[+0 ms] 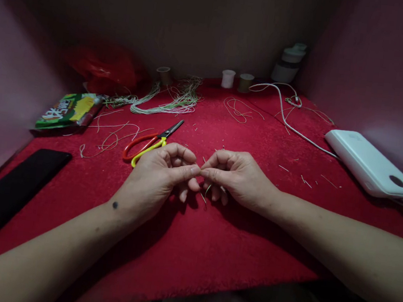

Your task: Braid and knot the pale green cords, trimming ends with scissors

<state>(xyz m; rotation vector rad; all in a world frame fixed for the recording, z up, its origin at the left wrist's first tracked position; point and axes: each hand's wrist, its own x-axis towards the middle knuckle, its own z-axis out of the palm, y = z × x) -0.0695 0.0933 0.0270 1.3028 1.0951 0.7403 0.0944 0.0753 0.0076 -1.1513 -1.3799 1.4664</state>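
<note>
Thumb and fingertips of my left hand (170,169) are pinched together, meeting the pinched fingertips of my right hand (233,174) over the red cloth. A thin cord (207,189) shows as short pale and greenish ends below the right fingers. Most of it is hidden behind my hands, and what lies between the left fingertips is too small to make out. Scissors (147,146) with one red and one yellow handle lie just beyond my left hand, blades pointing away.
Loose threads (110,136) and a cord bundle (170,101) lie behind the scissors. Thread spools (227,79) stand at the back near a bottle (288,64). A black phone (15,193) and a green packet (69,112) are left; a white power bank (371,163) with its cable is right.
</note>
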